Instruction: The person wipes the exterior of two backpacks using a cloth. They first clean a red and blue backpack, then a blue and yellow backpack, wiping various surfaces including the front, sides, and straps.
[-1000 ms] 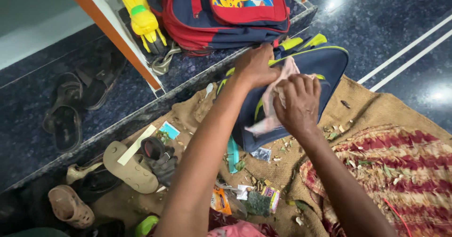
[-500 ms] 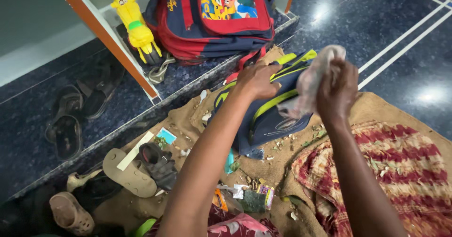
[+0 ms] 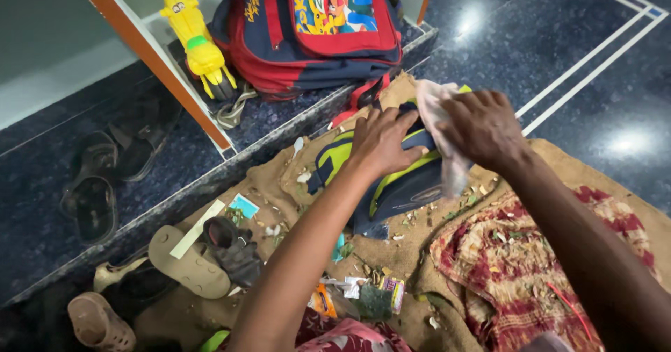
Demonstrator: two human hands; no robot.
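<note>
A dark blue bag with lime green trim (image 3: 391, 188) lies on a brown burlap mat (image 3: 594, 167). My left hand (image 3: 381, 141) presses flat on the bag's top, fingers spread. My right hand (image 3: 482, 127) grips a pale, crumpled cloth (image 3: 444, 132) that hangs down over the bag's right side. Small scraps and dry leaves are scattered on the mat around the bag.
A red and blue backpack (image 3: 314, 30) and a yellow toy (image 3: 199, 44) sit on a raised ledge at the back. Sandals (image 3: 105, 177) and slippers (image 3: 189, 264) lie at the left. A red patterned cloth (image 3: 517, 268) covers the mat's right side. Wrappers (image 3: 363, 296) lie near me.
My right hand has pulled the pale cloth out of the bag, lifted it, and now brings it back down over the bag's right side. My left hand stayed on the bag.
</note>
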